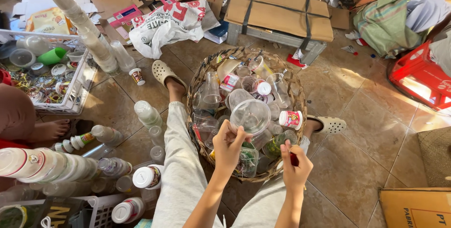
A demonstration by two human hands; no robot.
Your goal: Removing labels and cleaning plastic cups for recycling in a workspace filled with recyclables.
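My left hand (229,147) grips a clear plastic cup (251,115) by its rim, mouth turned toward me, above a woven basket (293,87). The basket stands between my feet and is full of clear cups, lids and small printed pots. My right hand (294,167) is closed around a small red thing (294,159) just right of the left hand, over the basket's near edge. A small white pot with a red band (291,119) lies in the basket just above that hand.
Stacks of nested cups (82,27) and bottles (148,114) lie on the tiled floor to the left. A white crate (81,84) holds lids and cups. Another person's foot (48,130) rests at far left. Cardboard (278,10), a red crate (418,78) and bags crowd the back.
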